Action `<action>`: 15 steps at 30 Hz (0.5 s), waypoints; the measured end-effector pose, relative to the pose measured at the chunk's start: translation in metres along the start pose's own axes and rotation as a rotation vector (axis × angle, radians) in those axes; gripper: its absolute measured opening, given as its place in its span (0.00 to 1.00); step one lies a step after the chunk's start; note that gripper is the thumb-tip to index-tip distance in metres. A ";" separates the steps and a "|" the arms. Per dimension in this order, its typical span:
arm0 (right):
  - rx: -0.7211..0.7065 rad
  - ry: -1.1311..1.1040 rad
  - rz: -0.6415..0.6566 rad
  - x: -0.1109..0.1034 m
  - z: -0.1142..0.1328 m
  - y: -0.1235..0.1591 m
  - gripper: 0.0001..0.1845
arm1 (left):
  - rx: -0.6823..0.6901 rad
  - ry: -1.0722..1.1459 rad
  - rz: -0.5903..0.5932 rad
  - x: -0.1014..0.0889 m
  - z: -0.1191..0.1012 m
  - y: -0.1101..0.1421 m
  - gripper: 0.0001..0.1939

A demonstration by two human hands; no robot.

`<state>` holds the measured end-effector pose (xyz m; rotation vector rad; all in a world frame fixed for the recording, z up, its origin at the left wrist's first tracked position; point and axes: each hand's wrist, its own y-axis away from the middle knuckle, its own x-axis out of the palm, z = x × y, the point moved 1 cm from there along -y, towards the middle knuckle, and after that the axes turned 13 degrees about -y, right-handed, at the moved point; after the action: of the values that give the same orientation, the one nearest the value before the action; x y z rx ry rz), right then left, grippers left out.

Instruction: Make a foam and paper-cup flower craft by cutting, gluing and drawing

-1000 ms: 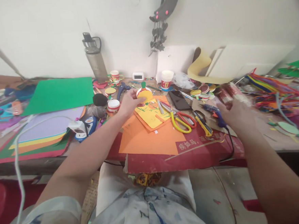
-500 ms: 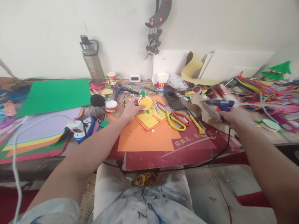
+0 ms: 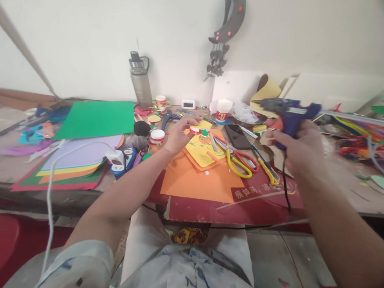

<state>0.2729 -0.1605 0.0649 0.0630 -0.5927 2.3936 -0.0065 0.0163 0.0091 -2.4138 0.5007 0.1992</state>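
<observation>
My left hand [image 3: 182,135] pinches a short round paper-cup piece [image 3: 196,129] with a yellow disc on top and a green tab at its side. Beneath it lie yellow paper [image 3: 201,154] and larger orange sheets [image 3: 195,185]. Held up at the right, a blue hot glue gun [image 3: 292,121] has my right hand [image 3: 299,147] wrapped round its handle, its nozzle pointing left. The gun and that hand are blurred. Scissors with yellow handles [image 3: 236,169] and a pair with red handles [image 3: 250,162] lie right of the yellow paper.
A yellow utility knife [image 3: 268,171] and a phone [image 3: 237,136] lie right of the scissors. Behind stand a water bottle [image 3: 141,86] and a paper cup [image 3: 223,110]. Coloured paper [image 3: 81,158] and a power strip [image 3: 123,164] are at left; pipe cleaners [image 3: 362,136] at right. The gun's cord [image 3: 285,190] hangs down.
My right hand has raised the glue gun off the table's right side and brought it nearer. My left hand has tilted the cup piece so its disc faces upward. The view has shifted left.
</observation>
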 end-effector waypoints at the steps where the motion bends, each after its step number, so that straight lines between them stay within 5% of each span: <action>1: -0.014 -0.062 0.059 0.020 0.001 0.008 0.21 | 0.020 -0.035 -0.011 -0.003 -0.003 0.000 0.16; 4: -0.039 -0.171 0.268 0.068 0.000 0.023 0.17 | 0.084 -0.068 -0.051 -0.010 -0.002 -0.001 0.16; 7: -0.076 -0.151 0.343 0.092 -0.007 0.023 0.16 | 0.086 -0.010 -0.076 -0.012 0.010 -0.004 0.22; 11: -0.002 -0.137 0.388 0.093 -0.025 0.016 0.17 | -0.100 0.184 -0.092 -0.009 0.031 -0.006 0.33; 15: 0.006 -0.028 0.394 0.077 -0.038 0.015 0.14 | -0.150 0.190 -0.085 -0.010 0.038 -0.001 0.30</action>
<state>0.2073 -0.1085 0.0400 -0.0203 -0.6600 2.7785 -0.0161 0.0442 -0.0165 -2.6097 0.4811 -0.0310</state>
